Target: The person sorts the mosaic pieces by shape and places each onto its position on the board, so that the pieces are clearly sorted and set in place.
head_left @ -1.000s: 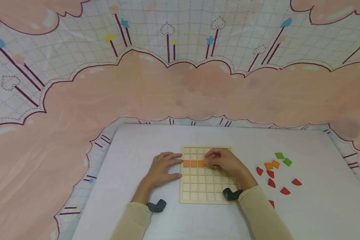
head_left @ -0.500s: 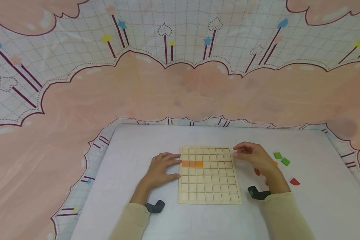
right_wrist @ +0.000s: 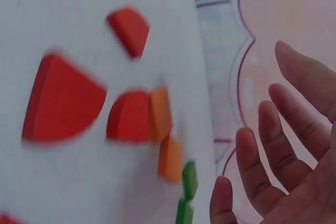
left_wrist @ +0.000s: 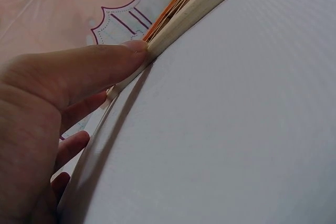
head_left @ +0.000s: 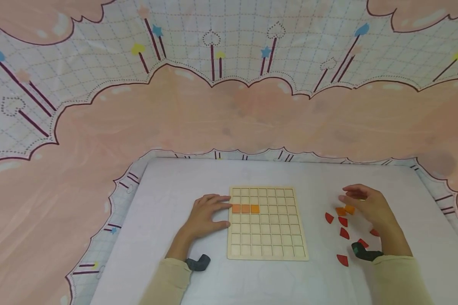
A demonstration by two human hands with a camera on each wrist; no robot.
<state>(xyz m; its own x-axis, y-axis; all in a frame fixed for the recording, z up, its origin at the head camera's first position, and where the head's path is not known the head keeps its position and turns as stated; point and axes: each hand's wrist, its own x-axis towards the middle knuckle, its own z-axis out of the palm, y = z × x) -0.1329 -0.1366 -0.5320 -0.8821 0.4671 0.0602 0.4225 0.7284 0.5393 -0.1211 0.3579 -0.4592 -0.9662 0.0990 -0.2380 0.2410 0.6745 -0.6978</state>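
A wooden grid board [head_left: 267,237] lies flat on the white table. Three orange square tiles [head_left: 255,209] fill the left end of its third row. My left hand [head_left: 208,214] rests at the board's left edge, fingers spread; in the left wrist view the thumb [left_wrist: 121,56] touches the board's side [left_wrist: 189,22]. Over the loose pieces to the right hovers my right hand [head_left: 370,205], its fingers apart and holding nothing. Just below its fingertips lie two orange tiles [head_left: 340,211]. It mostly hides the green tiles, which the right wrist view shows as two green tiles [right_wrist: 190,179].
Several red quarter-circle pieces [head_left: 344,233] lie scattered between the board and my right forearm, one partly under the wrist camera [head_left: 366,252]. A patterned pink and white cloth [head_left: 229,114] surrounds the table [head_left: 183,173].
My right hand has left the board and moved right, over the loose pieces. The third orange tile stays in its cell. My left hand has kept its place.
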